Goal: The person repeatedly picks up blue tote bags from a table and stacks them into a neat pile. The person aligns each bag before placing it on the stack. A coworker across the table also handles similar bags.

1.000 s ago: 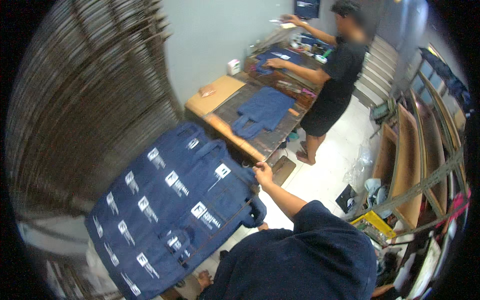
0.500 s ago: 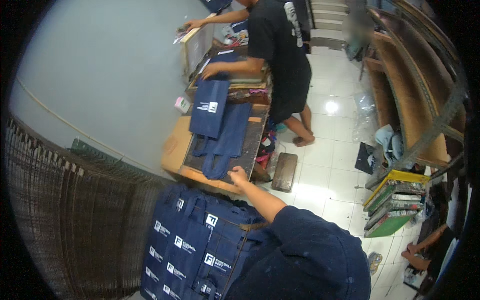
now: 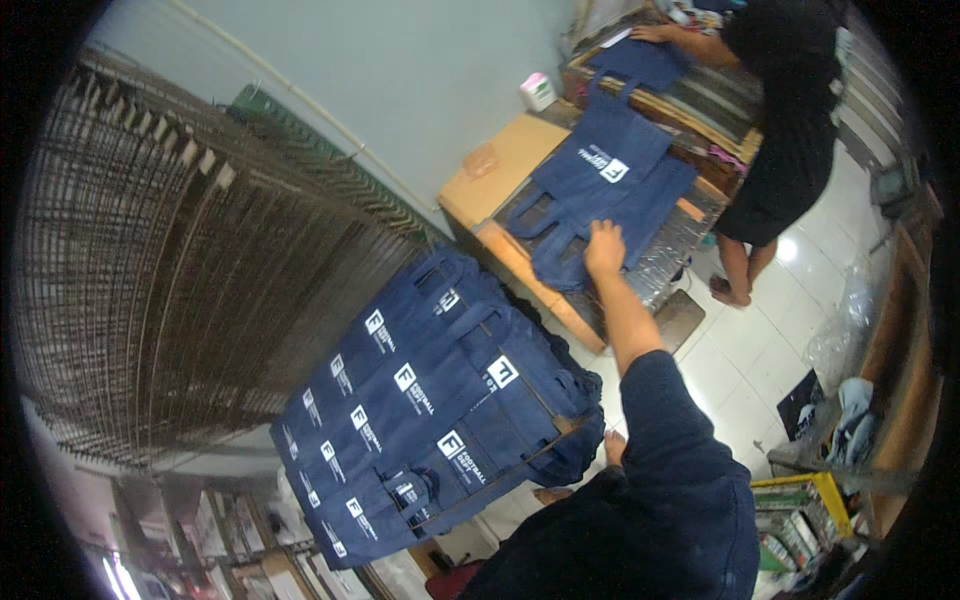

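Note:
My right hand (image 3: 604, 250) reaches out over a wooden work table (image 3: 500, 165) and closes its fingers on the near edge of a navy cloth bag (image 3: 590, 215). That bag lies in a small pile with its handles toward me. A second navy bag with a white printed patch (image 3: 612, 158) rests on top of the pile, farther away. Below and to my left, several more navy printed bags (image 3: 430, 400) lie overlapped in rows on a rack. My left hand is out of sight.
A co-worker in black (image 3: 790, 110) stands at the far end of the table, one hand (image 3: 650, 33) on another navy bag. A dark wire rack (image 3: 180, 270) fills the left. White tiled floor (image 3: 760, 350) and cluttered shelving (image 3: 800, 510) lie to the right.
My right hand left the corner of the racked bags and moved forward to the table, where it now rests on the pile of navy bags. The view has swung with it.

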`<state>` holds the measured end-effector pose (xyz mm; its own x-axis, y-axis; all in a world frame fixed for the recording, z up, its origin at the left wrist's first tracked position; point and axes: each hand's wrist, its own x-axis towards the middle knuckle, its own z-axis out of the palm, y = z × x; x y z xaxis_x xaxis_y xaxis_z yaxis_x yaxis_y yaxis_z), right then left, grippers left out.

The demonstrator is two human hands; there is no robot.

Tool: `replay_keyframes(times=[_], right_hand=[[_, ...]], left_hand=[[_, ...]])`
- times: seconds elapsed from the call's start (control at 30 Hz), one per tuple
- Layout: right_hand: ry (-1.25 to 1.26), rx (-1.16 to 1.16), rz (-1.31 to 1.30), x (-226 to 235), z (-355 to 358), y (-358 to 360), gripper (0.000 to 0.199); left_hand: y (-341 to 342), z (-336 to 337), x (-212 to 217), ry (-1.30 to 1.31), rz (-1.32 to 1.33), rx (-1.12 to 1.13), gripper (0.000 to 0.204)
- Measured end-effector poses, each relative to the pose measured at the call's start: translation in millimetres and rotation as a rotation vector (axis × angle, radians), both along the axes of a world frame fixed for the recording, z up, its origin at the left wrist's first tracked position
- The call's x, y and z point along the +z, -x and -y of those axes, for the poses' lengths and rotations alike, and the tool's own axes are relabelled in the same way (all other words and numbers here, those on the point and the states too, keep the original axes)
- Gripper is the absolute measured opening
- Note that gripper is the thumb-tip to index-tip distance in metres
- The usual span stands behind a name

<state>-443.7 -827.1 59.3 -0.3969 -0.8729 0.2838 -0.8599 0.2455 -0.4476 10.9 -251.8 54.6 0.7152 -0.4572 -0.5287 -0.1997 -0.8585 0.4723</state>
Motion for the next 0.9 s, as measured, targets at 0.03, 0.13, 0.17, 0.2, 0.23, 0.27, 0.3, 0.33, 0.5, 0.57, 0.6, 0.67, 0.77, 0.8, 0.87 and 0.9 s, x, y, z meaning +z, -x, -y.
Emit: replay_keyframes(times=[0.03, 0.13, 0.17, 0.2, 0.23, 0.27, 0.3, 0.33, 0.5, 0.57, 0.6, 0.67, 0.77, 0.8, 0.87, 0.9], right_hand=[[-0.024, -0.008, -0.051, -4, 17, 7, 0.023], [-0.144, 0.109, -0.159, -18, 54, 20, 0.035], [-0.222, 0.175, -0.18, -20, 60, 20, 0.044], [-0.224, 0.205, -0.204, -29, 69, 26, 0.046], [-0.218, 0.248, -0.222, -36, 76, 27, 0.047], [-0.27, 0.277, -0.192, -35, 79, 25, 0.048], [-0.317, 0.304, -0.163, -28, 80, 22, 0.05], [-0.303, 0.307, -0.206, -34, 83, 23, 0.045], [-0.232, 0.239, -0.385, -29, 88, 17, 0.02], [-0.16, 0.187, -0.325, -4, 84, 10, 0.019], [-0.058, 0.195, -0.297, 15, 81, 9, 0.021], [-0.007, 0.127, -0.275, 57, 81, 17, 0.027], [0.505, 0.188, -0.147, 145, 48, 11, 0.024], [0.713, 0.304, -0.104, 174, 36, 13, 0.02], [0.917, 0.445, -0.002, 231, 9, 8, 0.02], [1.001, 0.524, 0.092, 250, -3, 8, 0.019]], left_hand=[[2, -7, 0, -0.013, -0.004, 0.035, 0.027], [14, -30, -1, -0.055, -0.012, 0.145, 0.026], [20, -41, -1, -0.073, -0.018, 0.186, 0.025], [24, -47, 1, -0.076, -0.019, 0.211, 0.025], [30, -57, 5, -0.072, -0.013, 0.244, 0.024], [38, -67, 7, -0.084, -0.018, 0.276, 0.024], [46, -76, 9, -0.087, -0.017, 0.304, 0.023], [51, -80, 10, -0.084, -0.018, 0.326, 0.023], [79, -108, 16, -0.056, -0.013, 0.421, 0.021], [88, -124, 22, -0.016, 0.004, 0.453, 0.021], [86, -134, 27, 0.048, 0.0, 0.476, 0.02], [62, -161, 28, 0.691, -0.391, 0.724, 0.02], [65, -101, 64, 0.752, -0.29, 0.354, 0.018], [75, -32, 104, 0.385, 0.187, 0.027, 0.018], [83, 36, 124, 0.434, -0.054, 0.066, 0.022], [90, 70, 127, 0.591, -0.226, 0.044, 0.024]])
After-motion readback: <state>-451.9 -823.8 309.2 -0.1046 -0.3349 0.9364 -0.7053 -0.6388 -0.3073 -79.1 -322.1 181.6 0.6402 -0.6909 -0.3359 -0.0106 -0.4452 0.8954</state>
